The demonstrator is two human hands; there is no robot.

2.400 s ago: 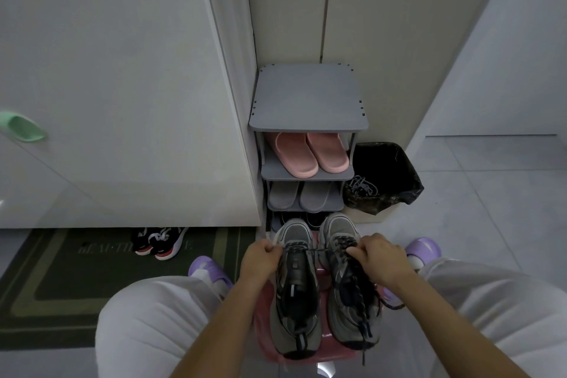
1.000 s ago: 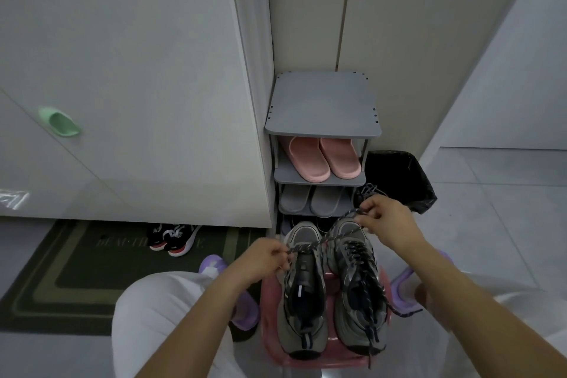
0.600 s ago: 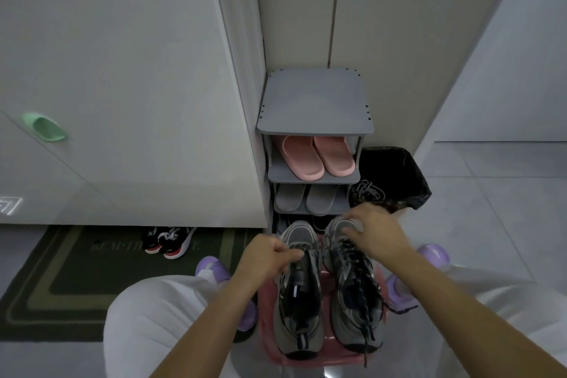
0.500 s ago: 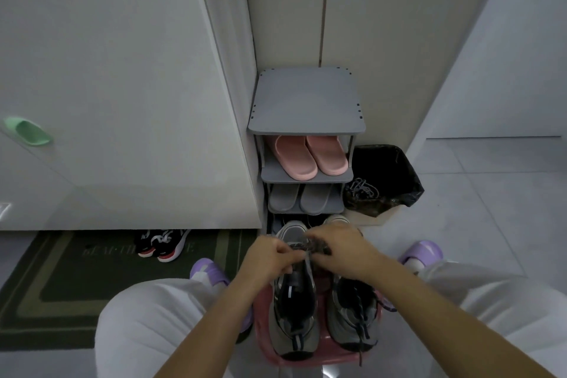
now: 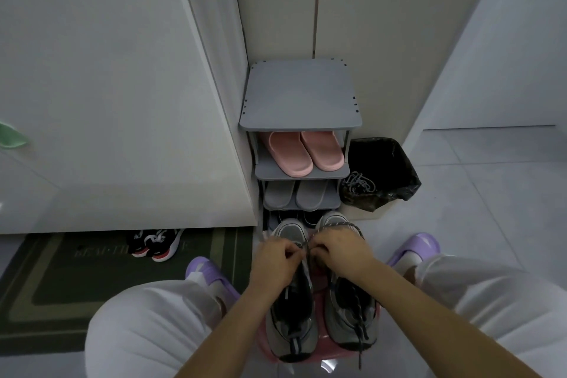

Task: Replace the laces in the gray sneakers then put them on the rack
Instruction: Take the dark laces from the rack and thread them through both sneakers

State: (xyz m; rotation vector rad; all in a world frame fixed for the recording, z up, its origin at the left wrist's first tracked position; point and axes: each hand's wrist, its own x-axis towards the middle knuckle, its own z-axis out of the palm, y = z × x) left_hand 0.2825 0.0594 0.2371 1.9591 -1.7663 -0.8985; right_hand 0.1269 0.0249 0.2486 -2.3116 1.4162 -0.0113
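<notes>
The left hand (image 5: 274, 261) and right hand (image 5: 339, 252) meet knuckle to knuckle, each seemingly pinching the lace (image 5: 345, 225) that loops past the right knuckles. The sneakers (image 5: 290, 319) sit side by side beneath both hands, and the rack (image 5: 299, 95) stands beyond the fingers.

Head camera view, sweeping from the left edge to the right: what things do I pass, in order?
Green handle → black-and-red sneakers → left foot's purple slipper → gray shoe rack → black bin bag.

Sneakers (image 5: 291, 316) on stool (image 5: 322, 350), before rack (image 5: 299, 95); bin (image 5: 385, 163) right of rack.
</notes>
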